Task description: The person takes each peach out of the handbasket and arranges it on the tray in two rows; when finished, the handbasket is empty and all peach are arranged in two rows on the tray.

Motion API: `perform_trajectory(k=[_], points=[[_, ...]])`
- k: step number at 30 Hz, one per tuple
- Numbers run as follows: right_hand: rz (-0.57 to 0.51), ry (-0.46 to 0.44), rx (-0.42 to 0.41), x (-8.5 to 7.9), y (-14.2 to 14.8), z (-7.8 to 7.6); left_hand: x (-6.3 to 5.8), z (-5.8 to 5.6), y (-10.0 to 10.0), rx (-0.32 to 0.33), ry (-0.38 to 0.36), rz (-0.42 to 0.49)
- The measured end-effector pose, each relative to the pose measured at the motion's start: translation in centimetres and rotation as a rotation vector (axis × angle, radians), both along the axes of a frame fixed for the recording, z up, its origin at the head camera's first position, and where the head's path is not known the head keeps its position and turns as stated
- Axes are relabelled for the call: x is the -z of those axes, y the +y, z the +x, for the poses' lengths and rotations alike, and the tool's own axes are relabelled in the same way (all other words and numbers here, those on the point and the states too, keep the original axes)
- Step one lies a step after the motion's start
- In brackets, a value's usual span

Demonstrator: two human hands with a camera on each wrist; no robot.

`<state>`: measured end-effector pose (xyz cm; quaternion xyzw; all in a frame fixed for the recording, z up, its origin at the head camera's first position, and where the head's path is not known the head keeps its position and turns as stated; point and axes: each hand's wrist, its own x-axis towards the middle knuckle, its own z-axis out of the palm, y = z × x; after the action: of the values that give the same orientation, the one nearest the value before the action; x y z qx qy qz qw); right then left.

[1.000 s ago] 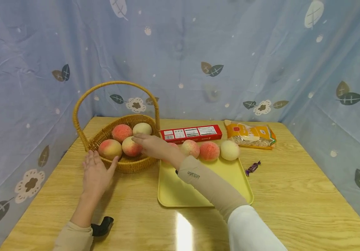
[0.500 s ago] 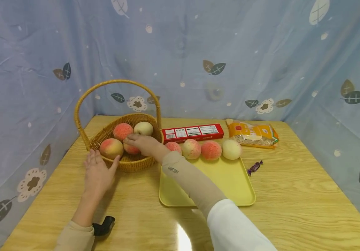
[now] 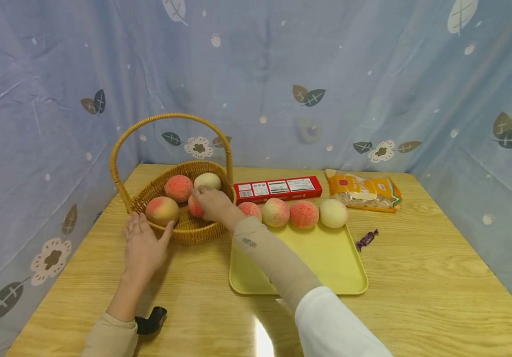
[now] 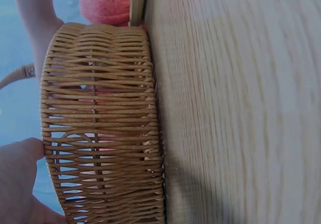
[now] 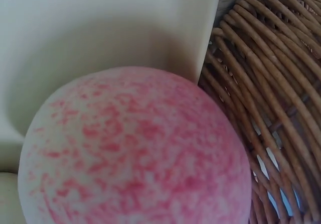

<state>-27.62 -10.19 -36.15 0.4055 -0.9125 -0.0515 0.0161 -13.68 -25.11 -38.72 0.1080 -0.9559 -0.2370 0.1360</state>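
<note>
A wicker basket with a tall hoop handle stands at the left, holding several peaches. My right hand reaches inside it and grips a red peach, largely covered by the fingers. A pale peach, a red peach and a yellow-red peach lie around it. My left hand rests against the basket's near-left rim with fingers extended; the left wrist view shows fingertips touching the wicker wall. Filling much of the right wrist view is a speckled peach; the right hand is outside that view.
A yellow tray right of the basket bears several peaches along its far side. Behind it lie a red box and an orange bag. A purple wrapped candy is at its right. A black bent object lies beside the left wrist.
My right hand has closed over the red peach in the basket and shifted it slightly right, leaving a gap beside the yellow-red peach. The left hand stays at the rim.
</note>
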Motion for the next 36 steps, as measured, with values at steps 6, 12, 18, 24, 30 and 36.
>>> perform_trajectory(k=[6, 12, 18, 24, 30, 36], points=[[-0.05, 0.009, 0.019, 0.0, 0.1, 0.1, 0.1, 0.1, 0.0, 0.007, 0.017, 0.005], [-0.3, -0.029, 0.058, 0.1, 1.3, 0.3, 0.1, -0.1, 0.1, 0.015, -0.013, -0.005], [-0.641, -0.146, 0.12, -0.5, 3.0, 1.0, 0.1, 0.0, 0.1, 0.011, -0.009, -0.004], [-0.903, -0.401, 0.201, -1.7, 5.0, 2.2, 0.2, 0.1, 0.0, 0.012, 0.012, 0.002], [-1.054, -0.573, 0.245, -2.5, 7.1, 4.0, 0.3, 0.3, -0.2, 0.024, 0.034, -0.006], [-1.092, -0.682, 0.288, -2.8, 10.1, 6.4, 0.2, 0.3, -0.1, 0.029, 0.026, -0.006]])
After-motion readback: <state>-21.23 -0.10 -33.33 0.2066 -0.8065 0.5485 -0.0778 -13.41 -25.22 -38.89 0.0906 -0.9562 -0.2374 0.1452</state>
